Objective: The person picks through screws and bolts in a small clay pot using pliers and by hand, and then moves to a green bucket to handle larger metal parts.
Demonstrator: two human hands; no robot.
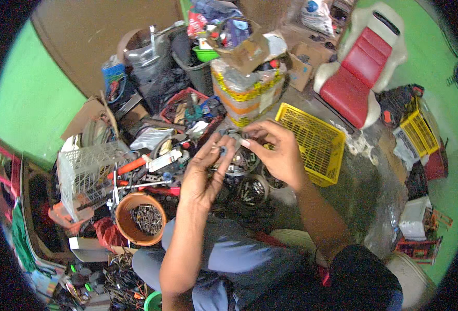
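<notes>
My left hand [211,166] is raised at the centre, its fingers curled around small grey metal parts [224,150], one looking like a dark nut or ring. My right hand [270,150] meets it from the right, thumb and forefinger pinched on a small grey piece [238,139] too small to name. Below and behind my hands are a round container of shiny parts [242,167] and a dark bowl of small metal pieces [252,193]. To the lower left of them stands an orange bucket of bolts [125,217].
A yellow crate [319,142] lies right of my hands, a red-and-white seat [351,93] beyond it. Left are piled tools [136,165] and a white wire crate [79,176]. Behind stands a taped cardboard box [244,96]. My lap [234,259] is at the bottom.
</notes>
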